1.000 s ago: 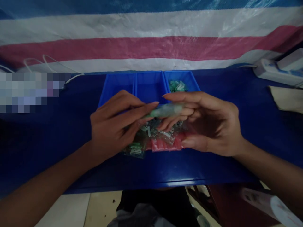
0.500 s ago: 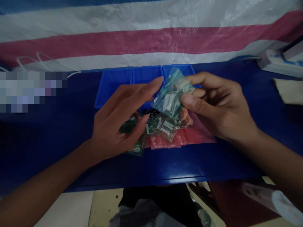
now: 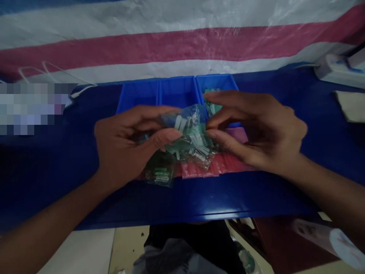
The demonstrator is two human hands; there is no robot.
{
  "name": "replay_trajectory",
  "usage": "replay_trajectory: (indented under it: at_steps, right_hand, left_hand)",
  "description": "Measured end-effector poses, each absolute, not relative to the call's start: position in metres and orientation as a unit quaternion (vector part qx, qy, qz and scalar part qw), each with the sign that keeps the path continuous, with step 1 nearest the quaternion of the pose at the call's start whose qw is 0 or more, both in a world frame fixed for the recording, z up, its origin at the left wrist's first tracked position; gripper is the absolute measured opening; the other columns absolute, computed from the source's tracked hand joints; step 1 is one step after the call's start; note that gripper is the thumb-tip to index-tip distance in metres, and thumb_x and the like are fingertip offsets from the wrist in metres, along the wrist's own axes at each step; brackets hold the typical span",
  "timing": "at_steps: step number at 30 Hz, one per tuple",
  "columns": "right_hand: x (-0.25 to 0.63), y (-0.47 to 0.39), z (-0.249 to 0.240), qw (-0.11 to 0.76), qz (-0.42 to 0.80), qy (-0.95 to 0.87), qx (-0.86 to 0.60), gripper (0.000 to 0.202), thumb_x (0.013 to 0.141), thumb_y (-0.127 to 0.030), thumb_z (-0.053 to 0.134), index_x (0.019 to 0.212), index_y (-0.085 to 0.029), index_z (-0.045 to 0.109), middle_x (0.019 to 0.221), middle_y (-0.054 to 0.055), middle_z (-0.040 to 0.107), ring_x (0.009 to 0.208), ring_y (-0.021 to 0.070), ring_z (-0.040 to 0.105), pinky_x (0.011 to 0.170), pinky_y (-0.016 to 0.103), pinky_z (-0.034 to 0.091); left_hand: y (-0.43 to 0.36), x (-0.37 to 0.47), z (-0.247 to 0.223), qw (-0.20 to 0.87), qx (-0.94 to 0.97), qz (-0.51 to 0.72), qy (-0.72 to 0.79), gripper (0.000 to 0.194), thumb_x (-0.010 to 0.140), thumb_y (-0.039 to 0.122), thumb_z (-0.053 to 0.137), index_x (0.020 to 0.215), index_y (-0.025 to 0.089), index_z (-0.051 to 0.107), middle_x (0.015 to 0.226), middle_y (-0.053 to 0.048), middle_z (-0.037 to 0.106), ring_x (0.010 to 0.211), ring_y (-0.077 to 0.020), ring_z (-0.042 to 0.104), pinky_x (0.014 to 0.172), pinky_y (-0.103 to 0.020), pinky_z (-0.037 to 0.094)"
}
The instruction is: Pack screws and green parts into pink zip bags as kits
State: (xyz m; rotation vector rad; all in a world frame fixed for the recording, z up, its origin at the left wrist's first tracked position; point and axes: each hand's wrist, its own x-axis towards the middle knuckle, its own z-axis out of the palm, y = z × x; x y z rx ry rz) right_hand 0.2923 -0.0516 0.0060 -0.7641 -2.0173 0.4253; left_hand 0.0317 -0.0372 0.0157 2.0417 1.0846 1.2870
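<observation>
A small clear plastic bag [image 3: 186, 125] with pale strip-like pieces and shiny bits inside is up in front of me, above the table. My left hand [image 3: 122, 142] grips its left side between thumb and fingers. At the bag's right edge, the thumb and fingertips of my right hand [image 3: 256, 131] are closed in a pinch. Below lie other small bags, among them a greenish bag of pale strips [image 3: 161, 175] and a clear bag [image 3: 201, 154]. They rest partly on pink plastic bags [image 3: 196, 171].
Behind my hands stand three blue bins: a left bin [image 3: 139, 93], a middle bin [image 3: 178, 91] and a right bin [image 3: 218, 82] with small bags in it. A white power strip [image 3: 339, 70] and beige cloth [image 3: 350, 104] lie at right. A white cable [image 3: 82, 90] is at left.
My right hand has brought the bag down and left. My left hand has closed on the bag's left side. Bags in the right bin now show.
</observation>
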Motion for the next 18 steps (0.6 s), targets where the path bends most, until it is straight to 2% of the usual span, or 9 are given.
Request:
replay_trajectory:
  at_steps: [3, 5, 7, 9, 11, 13, 14, 15, 18]
  right_hand:
    - [0.293, -0.054, 0.011, 0.407, 0.031, -0.855, -0.319, 0.044, 0.105, -0.017, 0.072, 0.144, -0.038, 0.072, 0.139, 0.007, 0.075, 0.121, 0.0265, 0.075, 0.081, 0.041, 0.07]
    - [0.29, -0.057, 0.015, 0.395, 0.005, -0.856, -0.333, 0.029, 0.104, -0.019, 0.075, 0.127, -0.035, 0.079, 0.141, 0.008, 0.073, 0.126, 0.0288, 0.073, 0.078, 0.041, 0.07]
    - [0.286, -0.058, 0.018, 0.406, -0.001, -0.86, -0.308, 0.016, 0.103, -0.019, 0.077, 0.111, -0.031, 0.082, 0.131, 0.008, 0.077, 0.117, 0.0276, 0.077, 0.078, 0.042, 0.071]
    - [0.286, -0.056, 0.018, 0.423, -0.012, -0.865, -0.27, 0.014, 0.103, -0.016, 0.077, 0.106, -0.029, 0.081, 0.119, 0.007, 0.081, 0.107, 0.0259, 0.079, 0.081, 0.044, 0.07]
    - [0.29, -0.047, 0.013, 0.444, 0.0, -0.844, -0.301, 0.017, 0.105, -0.015, 0.073, 0.108, -0.029, 0.079, 0.112, 0.007, 0.083, 0.102, 0.0263, 0.08, 0.087, 0.049, 0.069]
    - [0.299, -0.033, 0.005, 0.481, 0.037, -0.784, -0.39, 0.015, 0.104, -0.019, 0.074, 0.113, -0.03, 0.078, 0.107, 0.006, 0.083, 0.1, 0.029, 0.081, 0.092, 0.053, 0.068]
    - [0.305, -0.024, 0.001, 0.524, 0.041, -0.741, -0.419, 0.014, 0.101, -0.023, 0.079, 0.114, -0.029, 0.078, 0.1, 0.006, 0.082, 0.095, 0.031, 0.082, 0.088, 0.053, 0.069]
    - [0.311, -0.015, -0.005, 0.521, 0.066, -0.72, -0.454, 0.023, 0.101, -0.026, 0.081, 0.123, -0.028, 0.076, 0.104, 0.006, 0.083, 0.097, 0.0318, 0.083, 0.09, 0.054, 0.07]
    - [0.331, 0.01, -0.019, 0.515, 0.114, -0.699, -0.482, 0.033, 0.099, -0.029, 0.083, 0.13, -0.026, 0.073, 0.09, 0.003, 0.082, 0.087, 0.0295, 0.085, 0.084, 0.046, 0.071]
  left_hand:
    - [-0.037, 0.034, 0.015, 0.367, 0.704, 0.46, 0.397, 0.042, 0.088, 0.03, 0.093, 0.129, 0.029, 0.082, 0.061, 0.01, 0.072, 0.05, -0.0134, 0.065, 0.051, -0.026, 0.059]
    - [-0.039, 0.035, 0.015, 0.407, 0.688, 0.448, 0.401, 0.048, 0.086, 0.029, 0.094, 0.132, 0.029, 0.081, 0.062, 0.009, 0.074, 0.052, -0.0165, 0.069, 0.053, -0.029, 0.064]
    - [-0.041, 0.036, 0.015, 0.433, 0.677, 0.439, 0.402, 0.043, 0.091, 0.034, 0.091, 0.133, 0.03, 0.08, 0.062, 0.007, 0.074, 0.054, -0.0196, 0.073, 0.054, -0.032, 0.067]
    - [-0.042, 0.036, 0.015, 0.452, 0.673, 0.437, 0.389, 0.037, 0.098, 0.042, 0.084, 0.132, 0.03, 0.079, 0.066, 0.005, 0.077, 0.055, -0.0216, 0.076, 0.053, -0.033, 0.067]
    - [-0.042, 0.036, 0.016, 0.454, 0.669, 0.45, 0.379, 0.032, 0.103, 0.045, 0.079, 0.131, 0.029, 0.078, 0.073, 0.002, 0.081, 0.056, -0.021, 0.077, 0.053, -0.032, 0.067]
    - [-0.04, 0.036, 0.018, 0.437, 0.666, 0.47, 0.381, 0.022, 0.105, 0.04, 0.078, 0.124, 0.028, 0.08, 0.075, 0.001, 0.082, 0.056, -0.0188, 0.076, 0.054, -0.029, 0.068]
    - [-0.039, 0.036, 0.018, 0.424, 0.662, 0.487, 0.381, 0.017, 0.105, 0.037, 0.078, 0.118, 0.028, 0.081, 0.072, 0.002, 0.081, 0.055, -0.0176, 0.075, 0.054, -0.028, 0.067]
    - [-0.038, 0.035, 0.019, 0.41, 0.656, 0.506, 0.381, 0.012, 0.104, 0.035, 0.078, 0.113, 0.028, 0.082, 0.068, 0.003, 0.079, 0.053, -0.0166, 0.074, 0.053, -0.027, 0.066]
    - [-0.035, 0.034, 0.019, 0.373, 0.638, 0.547, 0.393, 0.007, 0.102, 0.035, 0.08, 0.102, 0.029, 0.083, 0.062, 0.005, 0.075, 0.049, -0.0155, 0.07, 0.05, -0.026, 0.064]
